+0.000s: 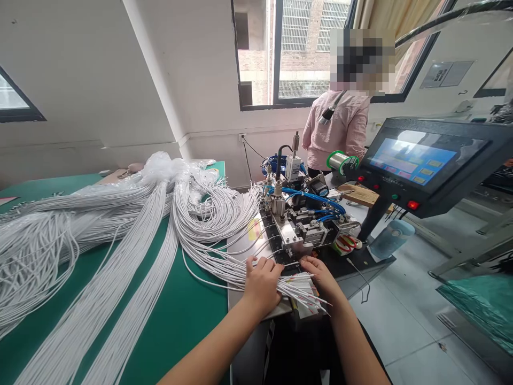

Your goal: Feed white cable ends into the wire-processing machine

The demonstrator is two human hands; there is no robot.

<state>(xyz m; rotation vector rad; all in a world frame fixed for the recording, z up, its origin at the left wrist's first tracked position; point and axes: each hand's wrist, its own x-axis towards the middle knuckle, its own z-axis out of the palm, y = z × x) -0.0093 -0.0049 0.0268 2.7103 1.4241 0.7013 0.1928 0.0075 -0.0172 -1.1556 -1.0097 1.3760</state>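
My left hand (262, 283) lies over a bundle of white cables (218, 264), its thumb and index finger closed on one white cable (292, 264) at the front of the machine. At the other end of this short stretch, my right hand (319, 275) pinches the same cable with its fingertips. The cable ends (308, 291) fan out between my wrists, some with reddish tips. Just beyond my fingers stands a bench machine (290, 235) with metal cylinders and blue air tubes. Several single cables run from the bundle towards its left side.
More white cable bundles (132, 230) cover the green table (196, 326) at left, partly under clear plastic. A control screen (412, 160) stands at right, near a green-rimmed wire spool (340, 162). A person in a pink shirt (336, 125) stands behind the machine by the window.
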